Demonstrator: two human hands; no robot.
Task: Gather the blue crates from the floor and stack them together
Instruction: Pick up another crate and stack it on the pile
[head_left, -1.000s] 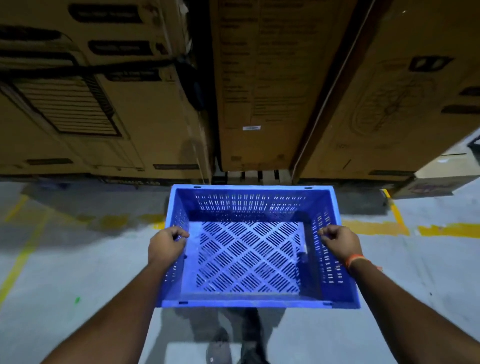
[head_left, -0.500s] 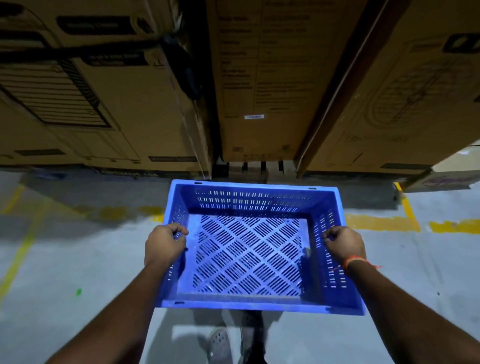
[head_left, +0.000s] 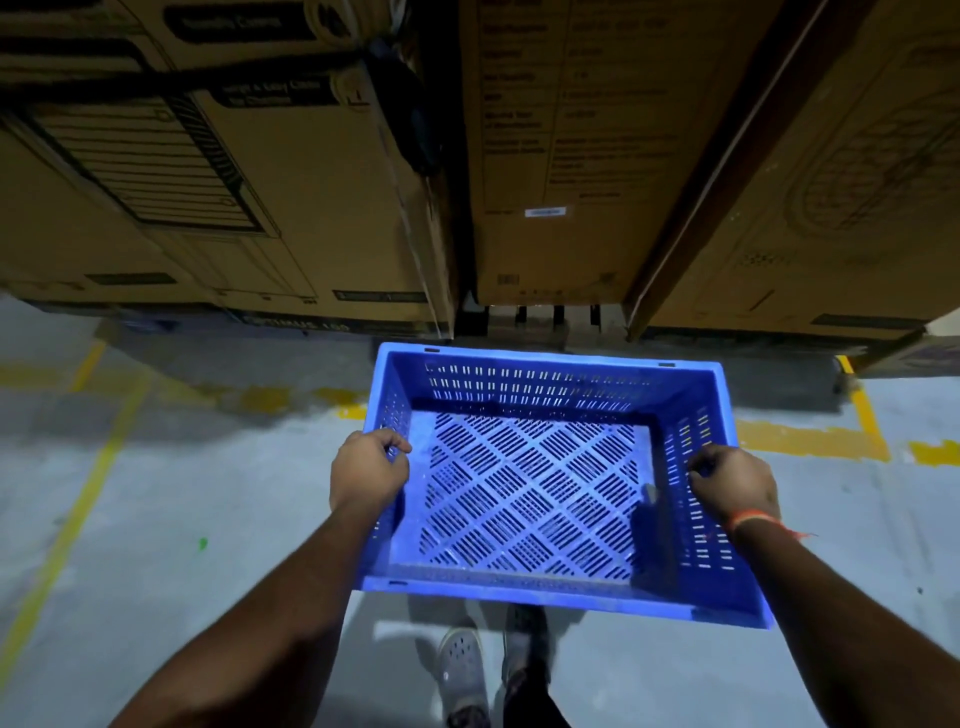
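Item: crate (head_left: 530, 499), blue, slotted walls and lattice floor, empty. Position: carried in front of me above the floor (head_left: 156, 519), its long axis running left to right across my body, near rim over my shoes (head_left: 462, 670). Grip, left: my left hand (head_left: 369, 475) is on the left short wall, fingers curled over the rim and into the crate. Grip, right: my right hand (head_left: 735, 488) is on the right short wall, fingers hooked over the rim likewise; orange band on that wrist. Both hands sit about midway along their walls, so neither is nearer the load; the crate hangs between them, slightly lower on the right. Surroundings: tall cartons (head_left: 561, 156) stand at the far side, just beyond the far rim, with yellow lines (head_left: 810, 441) painted on the floor to left and right. Other crates or a stack: none in view. Judgement: carrying step under way; where it must be set down cannot be told from here.
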